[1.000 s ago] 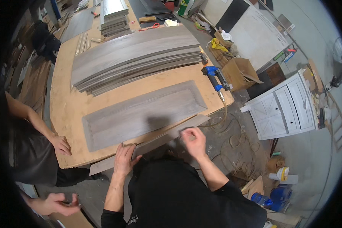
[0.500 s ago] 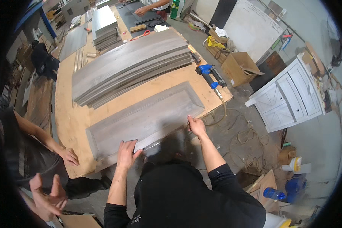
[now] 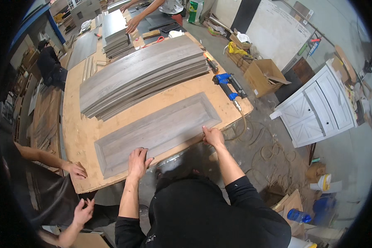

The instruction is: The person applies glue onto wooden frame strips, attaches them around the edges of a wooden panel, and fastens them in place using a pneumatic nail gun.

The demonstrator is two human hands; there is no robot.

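Note:
A grey wood panel [image 3: 161, 130] with a mitred frame lies flat near the front edge of a plywood worktable [image 3: 84, 173]. My left hand [image 3: 138, 164] rests on the panel's near edge, thumb apart from the bent fingers. At the near right corner my right hand [image 3: 213, 136] grips the panel's edge, its fingers closed. Just behind the panel is a tall stack of grey boards [image 3: 140, 76]. A blue nail gun [image 3: 226, 86] with an air hose lies at the table's right end.
A co-worker stands at my left, one hand [image 3: 77, 170] on the table corner, the other [image 3: 83, 213] raised. Another person's hand [image 3: 132, 25] reaches to a farther board stack [image 3: 115, 35]. Red scissors [image 3: 159, 40], a cardboard box [image 3: 265, 76] and a white cabinet [image 3: 316, 109] are about.
The panel sits slightly farther onto the table, with the table's front edge now showing along it. The co-worker's raised hand at left has moved right; the far person's arm has reached toward the stack.

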